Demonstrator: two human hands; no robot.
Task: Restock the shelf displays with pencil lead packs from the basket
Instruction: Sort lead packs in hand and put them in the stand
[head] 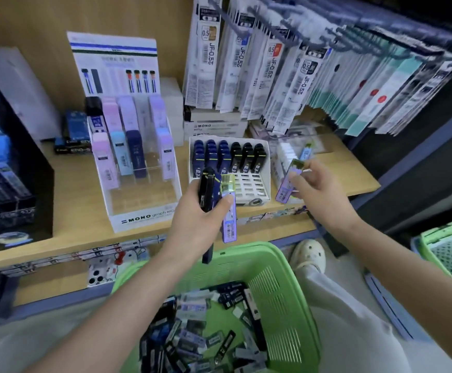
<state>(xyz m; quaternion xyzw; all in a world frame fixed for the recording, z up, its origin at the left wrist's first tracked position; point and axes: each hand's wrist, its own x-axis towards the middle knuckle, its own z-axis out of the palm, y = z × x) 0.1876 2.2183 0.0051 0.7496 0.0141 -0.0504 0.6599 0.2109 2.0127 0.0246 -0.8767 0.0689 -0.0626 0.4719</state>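
Left hand (206,211), raised above the green basket (281,292), grips several lead packs (228,216) upright. Right hand (319,192), extended toward the shelf (79,211), pinches one purple pack (289,181), tilted.

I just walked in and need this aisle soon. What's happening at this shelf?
A person is restocking pencil lead packs. The left hand grips a bundle of black, blue and purple packs above the green basket, which holds many more. The right hand pinches a purple pack near the white tray, whose back rows are filled and front slots empty.
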